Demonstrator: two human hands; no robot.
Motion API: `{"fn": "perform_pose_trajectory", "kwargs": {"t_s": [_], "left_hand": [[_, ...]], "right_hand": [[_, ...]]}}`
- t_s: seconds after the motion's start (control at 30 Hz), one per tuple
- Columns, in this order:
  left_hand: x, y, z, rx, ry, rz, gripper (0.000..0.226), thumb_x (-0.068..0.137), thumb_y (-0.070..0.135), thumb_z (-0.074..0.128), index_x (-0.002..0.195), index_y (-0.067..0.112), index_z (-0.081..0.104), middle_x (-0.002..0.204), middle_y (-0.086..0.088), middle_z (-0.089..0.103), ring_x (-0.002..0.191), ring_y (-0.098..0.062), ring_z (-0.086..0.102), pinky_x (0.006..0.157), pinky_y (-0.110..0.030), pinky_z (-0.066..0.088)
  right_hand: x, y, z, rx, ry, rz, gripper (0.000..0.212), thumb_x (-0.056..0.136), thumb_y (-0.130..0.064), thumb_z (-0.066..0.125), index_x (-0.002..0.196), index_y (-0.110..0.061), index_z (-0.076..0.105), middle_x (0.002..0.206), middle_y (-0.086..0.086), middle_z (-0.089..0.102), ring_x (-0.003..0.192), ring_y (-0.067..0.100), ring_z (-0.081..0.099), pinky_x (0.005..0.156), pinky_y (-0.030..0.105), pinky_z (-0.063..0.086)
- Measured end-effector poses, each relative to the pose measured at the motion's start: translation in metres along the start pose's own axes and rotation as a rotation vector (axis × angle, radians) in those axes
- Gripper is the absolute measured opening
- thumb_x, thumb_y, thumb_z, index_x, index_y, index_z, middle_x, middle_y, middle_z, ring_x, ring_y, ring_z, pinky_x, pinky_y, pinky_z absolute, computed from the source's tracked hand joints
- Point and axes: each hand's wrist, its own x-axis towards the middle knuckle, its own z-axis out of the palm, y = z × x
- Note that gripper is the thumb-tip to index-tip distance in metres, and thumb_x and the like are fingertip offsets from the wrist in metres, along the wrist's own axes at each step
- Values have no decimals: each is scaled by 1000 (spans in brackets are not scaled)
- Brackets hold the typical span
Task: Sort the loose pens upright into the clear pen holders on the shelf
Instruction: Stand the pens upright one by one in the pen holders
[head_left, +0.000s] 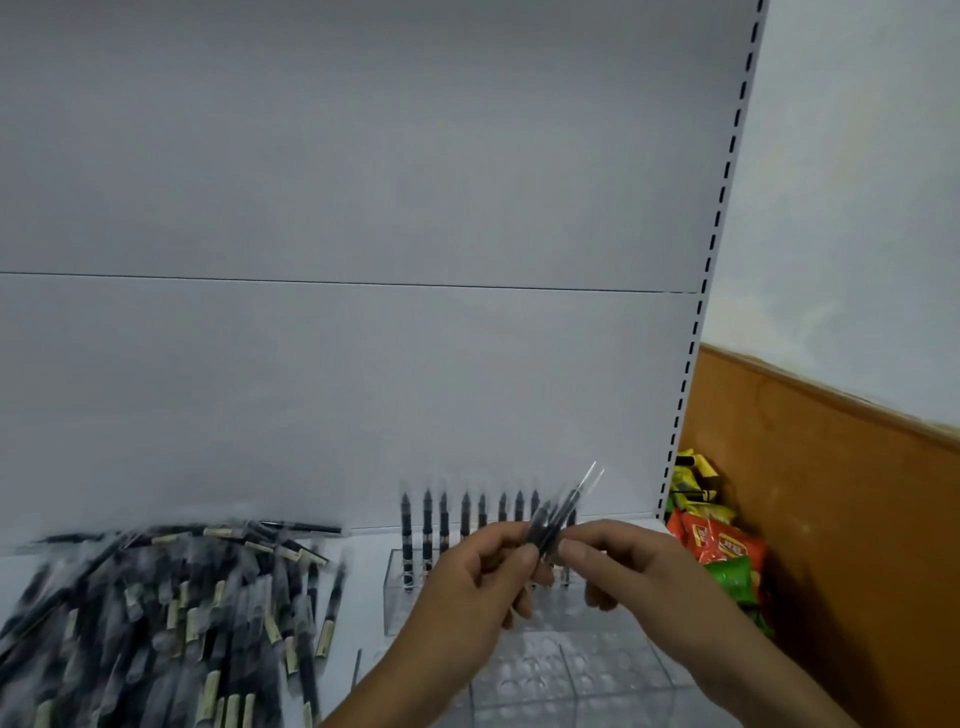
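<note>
My left hand (483, 577) and my right hand (618, 561) meet in the middle of the head view, both pinching a small bunch of dark pens (558, 512) that points up and to the right. Behind the hands a clear pen holder (397, 597) stands on the white shelf (363, 566) with a row of several black pens (444, 525) upright in it. A second clear holder (571, 670) with round holes lies nearer, under my wrists. A big heap of loose black pens with cream labels (171, 613) covers the shelf at the left.
The shelf's white back panel (337, 260) rises behind everything. A slotted upright (696, 322) ends the shelf at the right. Beyond it, snack packets in red, green and yellow (722, 545) lie against an orange-brown wall (841, 519).
</note>
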Motion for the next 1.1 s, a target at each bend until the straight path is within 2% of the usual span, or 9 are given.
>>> {"fn": "perform_pose_trajectory", "kwargs": {"t_s": [0.1,0.27,0.37,0.47,0.57,0.63,0.73,0.87,1.1], "left_hand": [[0,-1,1,19,-7,21,24,97,18,54,109,35,66,82,4,71,64,-6,57,60,-21,46],[-1,-4,4,72,-55,45,28,96,20,55,108,43,65,83,8,71,66,-4,59,61,-18,47],[-1,-2,5,34,-75,33,28,96,19,54,108,40,65,84,6,72,67,-7,62,62,-20,49],[1,-3,2,-91,42,-10,23,96,19,53,108,35,65,83,4,72,66,-7,62,60,-19,50],[1,-5,-3,-167,104,-37,22,97,21,52,111,29,66,81,3,70,62,-6,55,55,-17,45],[-1,-6,-4,-140,91,-36,21,97,21,51,111,29,66,78,6,69,61,-5,54,55,-16,44],[0,-6,-2,-95,60,-36,20,97,21,52,108,29,66,78,9,70,61,-3,55,55,-15,44],[1,-7,-2,-64,40,-43,20,97,21,53,107,28,68,78,10,70,63,-3,55,57,-16,44],[2,-8,-2,-50,22,-37,19,97,21,53,107,27,67,78,10,70,63,-3,55,58,-16,44]], "right_hand": [[2,1,2,82,16,42,16,89,-25,66,88,-11,74,62,0,60,57,8,54,57,18,46],[3,8,-2,180,3,106,22,88,-21,67,94,0,68,68,2,60,59,10,51,57,21,45],[3,11,-1,208,32,97,17,89,-18,66,91,-2,68,73,3,65,60,10,54,57,23,46],[10,5,-9,242,168,60,10,92,-15,63,85,-9,65,85,5,72,62,11,60,58,25,48],[25,3,-30,153,376,-2,11,94,-16,60,96,-6,64,92,9,73,63,10,62,60,27,50],[35,7,-39,34,424,-38,12,93,-17,62,98,-6,63,88,7,73,60,8,63,58,26,50],[47,17,-39,-169,355,-55,9,92,-20,65,93,-12,62,86,1,74,61,6,66,58,25,52],[56,28,-38,-336,326,-74,9,91,-26,67,88,-20,61,85,-1,73,62,8,68,63,35,56],[60,31,-35,-411,303,-100,9,91,-28,66,88,-22,60,84,-6,71,62,6,68,66,44,59]]}}
